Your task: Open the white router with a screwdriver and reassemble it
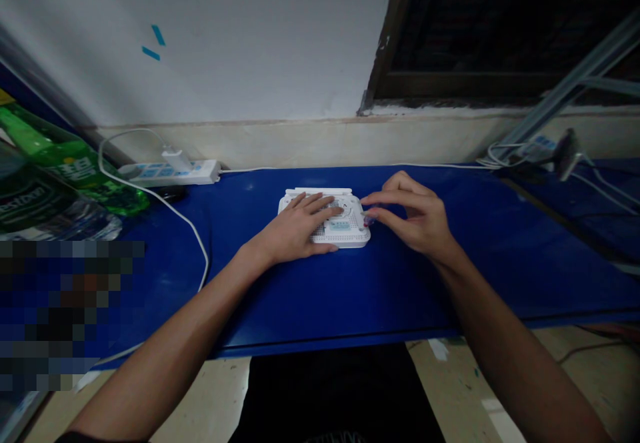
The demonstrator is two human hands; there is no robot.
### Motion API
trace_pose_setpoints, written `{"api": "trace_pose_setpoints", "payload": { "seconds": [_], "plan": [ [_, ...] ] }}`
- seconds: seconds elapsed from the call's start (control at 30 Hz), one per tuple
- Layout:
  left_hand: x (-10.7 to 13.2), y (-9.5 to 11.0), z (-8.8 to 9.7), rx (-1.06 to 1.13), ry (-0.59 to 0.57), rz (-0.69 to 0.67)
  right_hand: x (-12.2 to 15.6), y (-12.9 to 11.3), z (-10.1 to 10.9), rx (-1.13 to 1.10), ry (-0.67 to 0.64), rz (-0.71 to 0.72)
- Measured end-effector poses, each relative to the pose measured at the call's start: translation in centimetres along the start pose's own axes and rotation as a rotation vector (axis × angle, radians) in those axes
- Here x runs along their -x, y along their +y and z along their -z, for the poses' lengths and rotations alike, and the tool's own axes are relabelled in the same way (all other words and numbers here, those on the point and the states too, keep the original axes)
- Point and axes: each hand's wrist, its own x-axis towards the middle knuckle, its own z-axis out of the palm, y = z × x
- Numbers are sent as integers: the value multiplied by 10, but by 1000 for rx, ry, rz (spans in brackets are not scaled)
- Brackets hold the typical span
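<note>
A white, flat, perforated device (345,236) that looks like a router lies on the blue table, with a label and vent holes on its upper face. A white bar runs along its far edge. My left hand (305,226) rests flat on its left part, fingers spread, hiding some of that face. At the device's right edge, my right hand (417,216) is closed in a pinch of thumb and forefinger. Between those fingertips is a small clear piece with a bit of red (370,218); its kind is too small to make out.
A white power strip (200,172) with a plugged-in charger (177,158) stands at the back left, its cable (187,219) trailing forward. Green bottles (75,169) crowd the left side. At the right are a metal frame (565,89) and more cables. The blue table (320,303) meets the wall behind.
</note>
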Motion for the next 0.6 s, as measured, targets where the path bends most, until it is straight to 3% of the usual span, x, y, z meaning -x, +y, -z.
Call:
{"api": "trace_pose_setpoints", "payload": {
  "seconds": [0.17, 0.43, 0.6],
  "plan": [
    [0, 1, 0, -9, -15, 12, -1, -2, 2, -78, -128, 3],
    [0, 0, -1, -3, -5, -2, -1, 0, 1, -7, -23, 23],
    [1, -1, -2, -2, -7, 8, 0, -2, 3, -74, -144, 0]
  ]
}}
